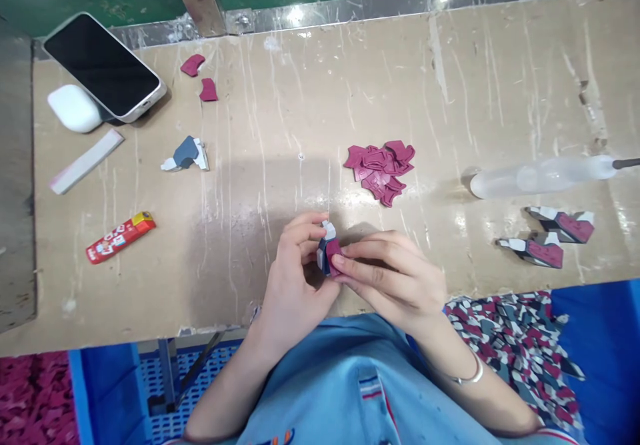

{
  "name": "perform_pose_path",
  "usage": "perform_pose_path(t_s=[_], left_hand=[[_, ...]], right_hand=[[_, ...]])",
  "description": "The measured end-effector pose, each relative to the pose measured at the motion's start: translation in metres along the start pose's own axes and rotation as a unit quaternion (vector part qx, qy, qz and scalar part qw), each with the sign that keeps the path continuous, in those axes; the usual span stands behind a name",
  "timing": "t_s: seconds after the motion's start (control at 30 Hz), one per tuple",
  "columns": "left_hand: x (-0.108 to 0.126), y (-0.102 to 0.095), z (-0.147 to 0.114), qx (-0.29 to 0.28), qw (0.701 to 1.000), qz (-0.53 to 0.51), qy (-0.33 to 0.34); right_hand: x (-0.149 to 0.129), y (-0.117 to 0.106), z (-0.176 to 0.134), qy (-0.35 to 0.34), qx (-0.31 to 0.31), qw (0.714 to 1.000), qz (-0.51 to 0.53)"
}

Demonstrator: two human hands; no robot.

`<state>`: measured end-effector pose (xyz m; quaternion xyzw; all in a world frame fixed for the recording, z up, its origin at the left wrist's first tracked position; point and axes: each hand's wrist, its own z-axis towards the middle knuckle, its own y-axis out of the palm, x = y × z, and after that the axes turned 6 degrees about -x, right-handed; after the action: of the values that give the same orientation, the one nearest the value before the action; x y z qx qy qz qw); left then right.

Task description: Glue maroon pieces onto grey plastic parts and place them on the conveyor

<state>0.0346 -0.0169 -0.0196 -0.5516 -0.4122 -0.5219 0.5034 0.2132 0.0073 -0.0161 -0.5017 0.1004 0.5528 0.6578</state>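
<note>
My left hand (pixel 299 278) grips a small plastic piece (pixel 327 241) in dark blue, white and maroon, held upright just above the bench's front edge. The fingers of my right hand (pixel 387 275) press on the maroon face of that same piece, partly hiding it. Beyond my hands lies a loose pile of maroon plastic parts (pixel 381 168). Two similar assembled pieces, one of them a maroon, white and dark piece (pixel 545 253), rest on the right. To the left is a blue-grey and white piece (pixel 187 154).
A translucent squeeze bottle (pixel 540 177) lies on the right. At the left are a phone (pixel 107 65), a white case (pixel 75 108), a pale strip (pixel 87 161) and a red packet (pixel 120 237). Blue bins (pixel 605 351) of parts stand below the bench (pixel 280 118).
</note>
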Motion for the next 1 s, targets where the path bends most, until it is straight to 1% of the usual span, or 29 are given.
perform_pose_path(t_s=[0.13, 0.23, 0.33, 0.47, 0.57, 0.63, 0.73, 0.8, 0.87, 1.0], left_hand=[[-0.003, 0.0, 0.0, 0.005, 1.0, 0.014, 0.022], [-0.002, 0.0, -0.001, 0.013, 1.0, 0.008, 0.023], [0.004, -0.002, -0.002, -0.003, 0.999, -0.053, 0.005], [0.013, -0.009, -0.001, -0.032, 0.988, -0.148, -0.032], [0.016, -0.014, 0.001, -0.025, 0.981, -0.175, -0.073], [0.016, -0.015, 0.002, -0.017, 0.977, -0.191, -0.092], [0.016, -0.015, 0.005, -0.015, 0.971, -0.214, -0.106], [0.016, -0.015, 0.006, -0.017, 0.969, -0.222, -0.109], [0.016, -0.015, 0.007, -0.02, 0.968, -0.222, -0.113], [0.017, -0.018, 0.009, -0.029, 0.97, -0.208, -0.122]], right_hand=[[0.0, 0.002, 0.002, 0.039, -0.012, 0.999, 0.022], [-0.001, 0.006, 0.003, 0.06, -0.005, 0.997, 0.041], [-0.003, 0.008, 0.004, 0.069, 0.0, 0.996, 0.048], [-0.008, 0.005, 0.003, 0.086, -0.008, 0.994, 0.063], [-0.011, 0.0, 0.003, 0.101, -0.042, 0.988, 0.109], [-0.012, -0.001, 0.003, 0.119, -0.051, 0.981, 0.142], [-0.012, 0.003, 0.001, 0.144, -0.024, 0.973, 0.18], [-0.011, 0.007, 0.0, 0.15, 0.0, 0.971, 0.186], [-0.009, 0.01, -0.001, 0.144, 0.016, 0.973, 0.18], [-0.007, 0.012, -0.001, 0.108, 0.029, 0.976, 0.185]])
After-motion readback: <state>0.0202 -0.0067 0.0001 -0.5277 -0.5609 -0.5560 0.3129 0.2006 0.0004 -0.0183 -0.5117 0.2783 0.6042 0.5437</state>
